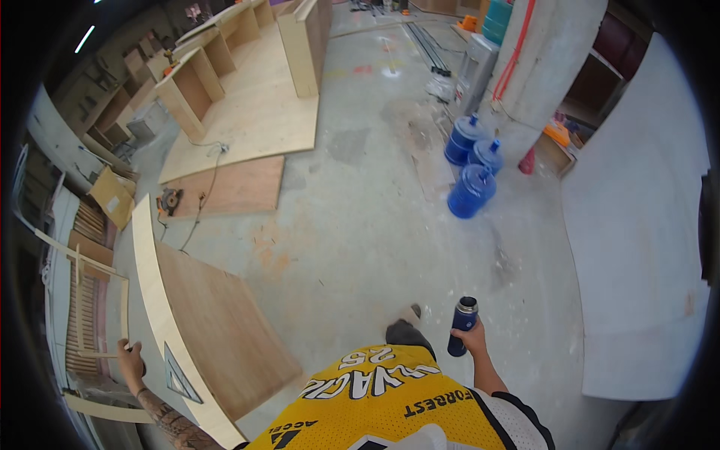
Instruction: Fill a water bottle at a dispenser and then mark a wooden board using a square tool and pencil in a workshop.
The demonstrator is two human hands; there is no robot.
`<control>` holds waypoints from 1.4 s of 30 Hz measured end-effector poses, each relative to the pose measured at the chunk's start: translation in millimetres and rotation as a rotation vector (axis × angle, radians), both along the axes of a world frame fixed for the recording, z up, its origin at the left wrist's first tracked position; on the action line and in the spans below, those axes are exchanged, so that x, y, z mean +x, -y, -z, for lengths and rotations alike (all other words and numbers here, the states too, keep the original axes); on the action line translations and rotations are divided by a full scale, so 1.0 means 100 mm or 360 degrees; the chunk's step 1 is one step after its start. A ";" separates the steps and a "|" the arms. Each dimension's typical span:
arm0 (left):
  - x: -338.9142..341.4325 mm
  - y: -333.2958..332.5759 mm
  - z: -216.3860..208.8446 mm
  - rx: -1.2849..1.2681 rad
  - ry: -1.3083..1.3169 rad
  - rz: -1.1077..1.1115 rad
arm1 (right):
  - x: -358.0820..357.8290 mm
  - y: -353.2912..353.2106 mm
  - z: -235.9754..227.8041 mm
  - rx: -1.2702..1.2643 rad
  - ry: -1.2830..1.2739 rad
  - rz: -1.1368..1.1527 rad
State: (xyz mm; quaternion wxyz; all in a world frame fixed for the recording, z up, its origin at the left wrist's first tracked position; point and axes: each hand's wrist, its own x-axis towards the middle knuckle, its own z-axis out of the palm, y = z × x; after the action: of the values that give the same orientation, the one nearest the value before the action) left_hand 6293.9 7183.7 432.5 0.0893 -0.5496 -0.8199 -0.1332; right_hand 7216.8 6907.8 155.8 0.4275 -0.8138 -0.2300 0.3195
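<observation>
- As the mouth of the dark blue cylindrical bottle point(463, 319) points between 12 and 1 o'clock, its base lies between 6 and 7, so the long axis runs near-upright in view with a slight lean.
- The bottle is between 4 and 5 o'clock of the view's centre, held above the grey concrete floor point(375, 247); its steel-rimmed mouth is uncovered.
- The right grip point(472, 341) grasps the bottle's body, parted only by its width, thumb across the front; the other fingers are mostly hidden.
- The left grip point(131, 364), out at 8 o'clock, is curled around a small black object point(137, 348) whose kind I cannot tell.
- At 3 o'clock from the left grip, a grey triangular set square point(174, 367) rests against the pale edge of a brown plywood panel point(217, 315); at 12, just beside it, stands a thin pale wooden frame point(124, 304).
- Three translucent blue water jugs point(471, 193) stand at 2 o'clock, well apart from the bottle.
</observation>
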 end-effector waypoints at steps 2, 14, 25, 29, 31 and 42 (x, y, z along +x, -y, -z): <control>0.57 -0.20 -0.10 0.0281 0.0555 0.0199 | 0.38 -1.06 -0.13 0.0202 -0.0064 -0.0363; 6.49 -2.91 0.84 -0.1441 0.3290 0.1082 | 0.24 -4.69 -2.26 0.1070 -0.0589 -0.1928; 9.07 -5.43 1.09 -0.1743 0.2466 0.2287 | 1.66 -6.64 -2.25 0.0704 -0.0208 -0.1574; 9.97 -6.46 1.59 -0.1708 0.2014 0.1682 | 2.32 -7.06 -1.85 0.0574 -0.0309 -0.0966; 10.53 -6.65 1.29 -0.1592 0.2009 0.1741 | 2.73 -7.09 -1.71 0.0749 -0.0303 -0.0471; 13.24 -7.38 0.94 -0.1740 0.1857 0.2673 | 4.84 -8.49 -1.19 0.0454 0.0376 0.0169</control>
State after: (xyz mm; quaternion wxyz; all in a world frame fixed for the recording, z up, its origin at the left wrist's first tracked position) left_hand 7618.3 7921.7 338.4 -0.6683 -0.7412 -0.0618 -0.0117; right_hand 7700.5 7756.8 275.2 0.5249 -0.7877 -0.2783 0.1630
